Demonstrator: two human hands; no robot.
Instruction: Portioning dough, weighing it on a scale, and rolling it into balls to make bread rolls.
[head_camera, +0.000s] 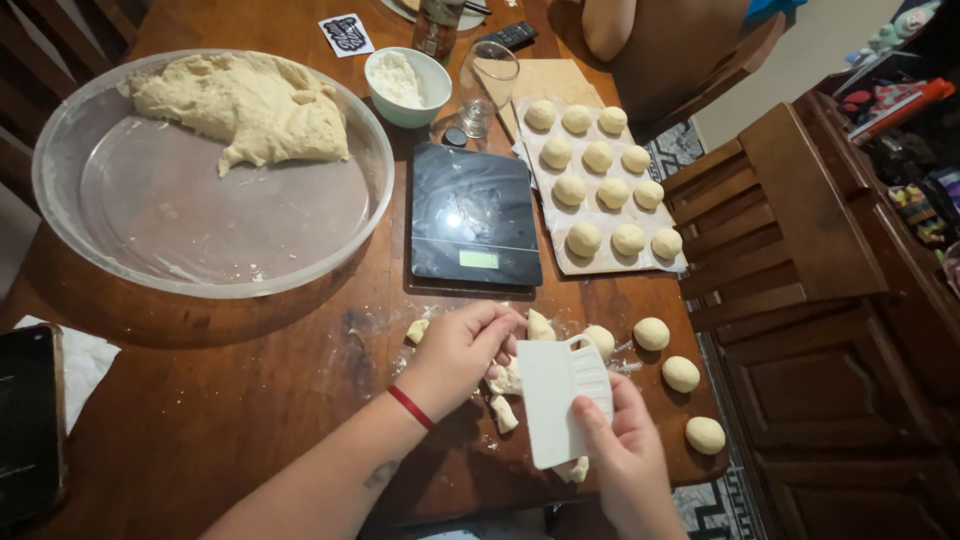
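Dough pieces (505, 385) lie near the desk's (230, 400) front edge, the left hand (462, 350) pinching one while the right hand (625, 450) grips a white plastic scraper (560, 400). It looks like the portioning stage; rolled dough balls (680, 373) sit toward the right edge, so shaping this bit calls for a free palm.

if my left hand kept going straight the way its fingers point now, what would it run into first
Most likely the small piece of dough right at the fingertips of the left hand, then the dough ball just beyond it. The fingers point right, toward the table edge; how high they are above the table is hard to judge.
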